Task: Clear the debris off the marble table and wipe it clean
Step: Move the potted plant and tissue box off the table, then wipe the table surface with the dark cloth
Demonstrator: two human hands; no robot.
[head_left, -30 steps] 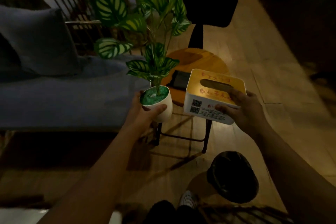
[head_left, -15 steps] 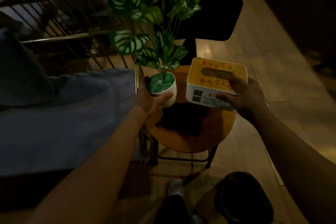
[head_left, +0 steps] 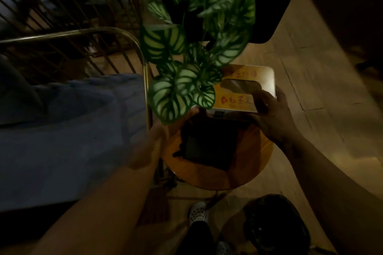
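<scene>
A potted plant point(head_left: 165, 41) with striped green leaves stands over the left side of a round wooden stool point(head_left: 248, 163). Its leaves hide the pot. My left hand point(head_left: 157, 136) is blurred at the stool's left edge, fingers reaching under the leaves toward the pot; its grip is hidden. My right hand point(head_left: 267, 113) grips the near right corner of a white tissue box point(head_left: 234, 101) with a yellow top, at the back of the stool. No marble table is in sight.
A flat black object point(head_left: 209, 147) lies in the middle of the stool. A blue sofa point(head_left: 62, 130) with a brass rail point(head_left: 143, 64) is close on the left. A black chair point(head_left: 269, 6) stands behind, a dark round container point(head_left: 273, 223) and my shoe point(head_left: 198, 212) below.
I have come closer and lean over the stool. The plant and the tissue box, carried in the air before, are now down at the stool top. My left hand is blurred by motion.
</scene>
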